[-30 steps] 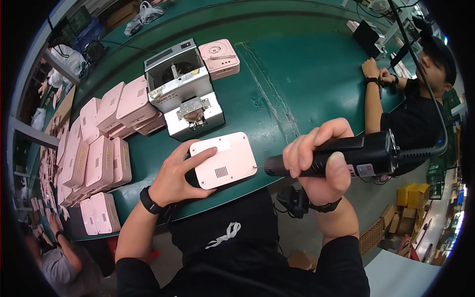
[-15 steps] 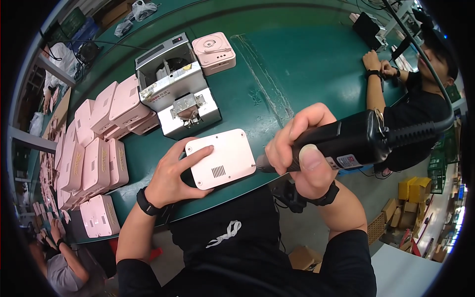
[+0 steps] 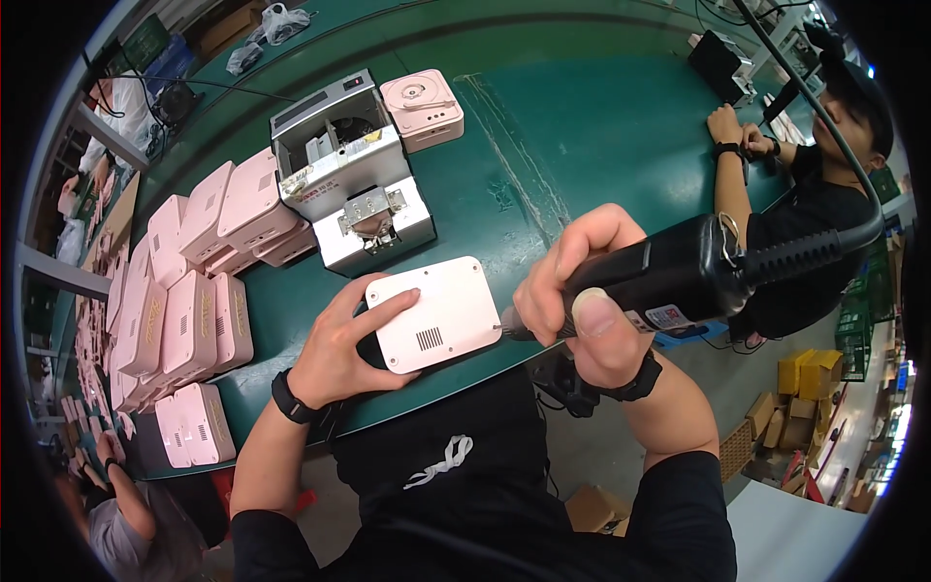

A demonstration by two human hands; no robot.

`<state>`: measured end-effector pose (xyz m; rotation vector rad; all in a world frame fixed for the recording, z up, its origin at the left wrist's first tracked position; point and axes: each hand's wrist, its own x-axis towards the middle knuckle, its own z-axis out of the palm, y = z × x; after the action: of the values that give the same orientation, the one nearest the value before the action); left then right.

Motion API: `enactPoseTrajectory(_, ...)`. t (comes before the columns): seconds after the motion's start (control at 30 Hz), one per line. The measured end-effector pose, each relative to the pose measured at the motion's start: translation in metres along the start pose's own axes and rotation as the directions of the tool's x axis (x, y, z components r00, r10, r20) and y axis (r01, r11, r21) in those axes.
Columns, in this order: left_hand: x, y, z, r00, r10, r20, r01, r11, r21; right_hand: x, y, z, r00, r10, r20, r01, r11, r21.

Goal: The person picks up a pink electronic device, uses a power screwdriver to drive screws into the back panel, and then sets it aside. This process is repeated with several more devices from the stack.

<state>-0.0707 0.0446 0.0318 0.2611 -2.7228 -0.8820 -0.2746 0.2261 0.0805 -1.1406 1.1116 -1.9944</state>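
A pale pink plastic case (image 3: 441, 310) lies on the green table near its front edge, its slotted face with corner screw holes turned up. My left hand (image 3: 344, 339) grips the case from its left side, index finger laid across the top and thumb along the near edge. My right hand (image 3: 592, 301) is wrapped round a black corded electric screwdriver (image 3: 664, 276), held nearly level. The driver's tip meets the case at its right corner hole. Just beyond the case stands a grey and white screw feeder (image 3: 364, 184).
Stacked pink cases (image 3: 189, 310) fill the table's left side. Behind the feeder is a pink case with a turntable-like top (image 3: 422, 107). A co-worker (image 3: 815, 213) leans on the table at the right. The screwdriver's cable (image 3: 824, 107) runs upward. Cardboard boxes (image 3: 800, 417) lie on the floor.
Almost nothing differs. The screwdriver and my right hand have shifted very slightly left; the driver's tip stays at the same corner. My left hand keeps its grip on the case.
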Motion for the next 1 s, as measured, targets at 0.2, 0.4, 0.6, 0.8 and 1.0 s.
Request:
enactPoseTrajectory(0.2, -0.001, -0.005, 0.001, 1.000, 0.005, -0.008, -0.005, 1.000, -0.026, 0.011, -0.001, 0.004, 0.993, 0.052, 0.102, -0.051, 0.999, -0.011)
enactPoseTrajectory(0.4, 0.000, -0.005, -0.003, 0.999, -0.043, 0.001, 0.042, 0.993, -0.109, 0.019, -0.018, -0.007, 0.995, -0.099, 0.017, 0.096, 0.986, 0.133)
enactPoseTrajectory(0.6, -0.007, -0.018, 0.003, 0.946, -0.236, 0.224, 0.325, 0.679, -0.658, -0.011, -0.085, -0.038, 0.933, -0.297, -0.200, 0.347, 0.889, 0.297)
enactPoseTrajectory(0.8, 0.046, -0.003, 0.014, 0.737, -0.305, 0.603, 0.660, 0.133, -0.739, -0.048, -0.085, -0.023, 0.898, -0.324, -0.297, 0.373, 0.920, 0.123)
enactPoseTrajectory(1.0, 0.178, 0.040, 0.090, 0.709, -0.200, 0.676, 0.641, -0.215, -0.737, -0.065, -0.074, -0.007, 0.936, -0.185, -0.300, 0.228, 0.966, 0.118)
